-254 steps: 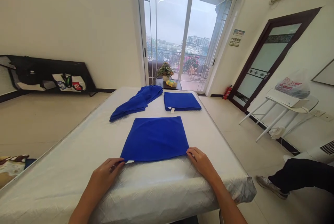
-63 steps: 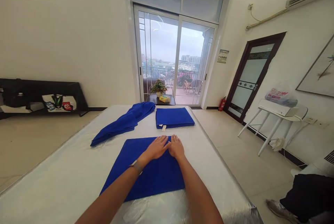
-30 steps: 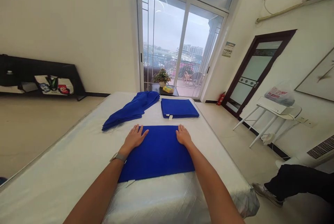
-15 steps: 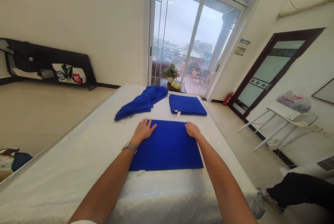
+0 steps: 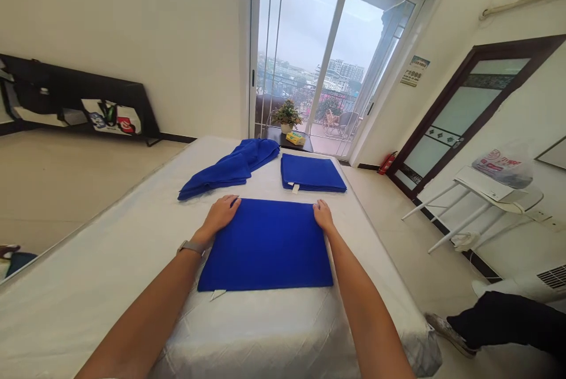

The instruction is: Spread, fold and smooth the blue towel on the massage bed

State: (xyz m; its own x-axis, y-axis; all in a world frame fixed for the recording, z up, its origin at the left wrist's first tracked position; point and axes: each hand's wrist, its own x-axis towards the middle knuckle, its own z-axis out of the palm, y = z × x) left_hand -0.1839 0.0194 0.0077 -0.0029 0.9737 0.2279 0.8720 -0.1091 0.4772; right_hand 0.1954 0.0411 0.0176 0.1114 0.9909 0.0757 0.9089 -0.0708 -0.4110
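Note:
A folded blue cloth [image 5: 269, 246] lies flat on the plastic-wrapped mattress [image 5: 132, 249], with a small white tag [image 5: 217, 295] sticking out at its near left edge. My left hand [image 5: 221, 214], below a wristwatch [image 5: 191, 246], is curled at the cloth's far left corner. At the far right corner my right hand [image 5: 323, 215] has its fingers closed over the edge. Some fingertips are hidden under or behind the cloth. Beyond it sits a neat stack of folded blue cloths [image 5: 313, 172]. Farther left lies a loose heap of blue cloths [image 5: 234, 167].
Past the mattress, a small dark table holds a potted plant [image 5: 287, 115] and a yellow tissue pack [image 5: 295, 138]. On the right stands a white chair [image 5: 481, 187] bearing a plastic bag [image 5: 504, 165]. A person's dark-clothed leg [image 5: 504, 323] is at the lower right.
My left hand has slid left off the cloth's top to its far left corner, its thumb drawn in. The right hand stays at the far right corner. The view has shifted slightly.

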